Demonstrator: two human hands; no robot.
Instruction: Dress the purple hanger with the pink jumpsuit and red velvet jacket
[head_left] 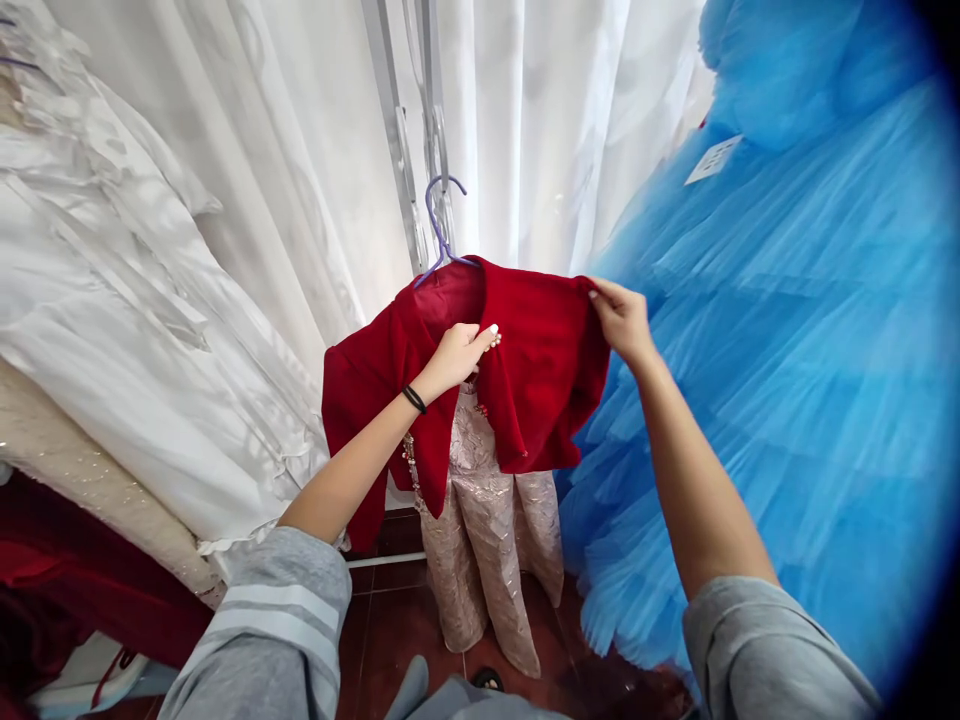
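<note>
A short red jacket hangs on a purple hanger, over a pale pink patterned garment with a slight sheen. With the fingers closed, my left hand grips the jacket's front edge near the neckline, beside a small beaded ornament. Farther right, my right hand pinches the jacket's shoulder between thumb and fingers and holds the cloth out sideways. A string of beads dangles along the jacket's left front edge. The inside of the jacket's body is mostly hidden.
A large blue tulle dress with a white tag fills the right side. White garments hang at the left. Behind the hanger stand a metal rack and white curtains. Dark red tiles cover the floor.
</note>
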